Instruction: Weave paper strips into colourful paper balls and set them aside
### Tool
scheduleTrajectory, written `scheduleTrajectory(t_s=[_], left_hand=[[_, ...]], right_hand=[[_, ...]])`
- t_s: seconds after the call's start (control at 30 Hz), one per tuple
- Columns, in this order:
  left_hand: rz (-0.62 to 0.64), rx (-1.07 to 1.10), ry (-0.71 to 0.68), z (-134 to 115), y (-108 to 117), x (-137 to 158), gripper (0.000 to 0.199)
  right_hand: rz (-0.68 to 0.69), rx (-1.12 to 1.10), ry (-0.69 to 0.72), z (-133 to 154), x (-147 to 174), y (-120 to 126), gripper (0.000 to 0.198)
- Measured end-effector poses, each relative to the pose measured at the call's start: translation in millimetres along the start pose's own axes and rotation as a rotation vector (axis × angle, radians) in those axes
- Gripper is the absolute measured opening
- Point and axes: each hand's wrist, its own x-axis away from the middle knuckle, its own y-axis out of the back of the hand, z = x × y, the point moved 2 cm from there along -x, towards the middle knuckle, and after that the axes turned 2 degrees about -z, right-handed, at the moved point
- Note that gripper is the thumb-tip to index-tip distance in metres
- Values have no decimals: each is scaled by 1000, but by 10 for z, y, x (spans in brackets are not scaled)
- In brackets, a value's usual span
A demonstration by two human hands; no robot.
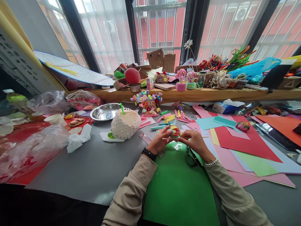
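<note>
My left hand (161, 140) is closed around a small, multicoloured folded-paper ball (176, 131) in yellow, red and green. A thin wooden stick (167, 138) runs sideways just below the ball, and its other end shows past my right hand (194, 142). The fingers of that hand are pinched on the stick, close to the ball. Both hands are above the top edge of a green sheet (181, 188). Dark-framed glasses (191, 158) lie under my right wrist. A similar paper ball (242, 126) sits on the coloured papers to the right.
Coloured paper sheets (244, 138) spread across the right side. Left of my hands stand a coconut in white netting (125, 124) and a metal plate (103, 112). Paper strips (169, 118) and a bunch of crocheted flowers (147, 102) lie beyond. A crowded ledge (98, 94) runs below the windows.
</note>
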Motion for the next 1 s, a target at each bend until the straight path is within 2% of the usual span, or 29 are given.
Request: scheduleTrajectory(t_s=[0.23,0.43,0.6,0.73,1.0], left_hand=[[-3,15,9,9,13,-23,28],[57,21,21,5,6,-34,14],[65,22,15,21,39,-51,17],[0,47,21,14,34,-31,23],[-12,43,25,-2,-8,-2,26]], right_hand=[[-8,-25,-2,-13,-8,-13,33],[-83,114,7,42,8,-7,37],[-94,167,27,79,-1,-6,38],[-69,165,21,63,-9,-21,39],[-18,123,-34,16,-18,-37,38]])
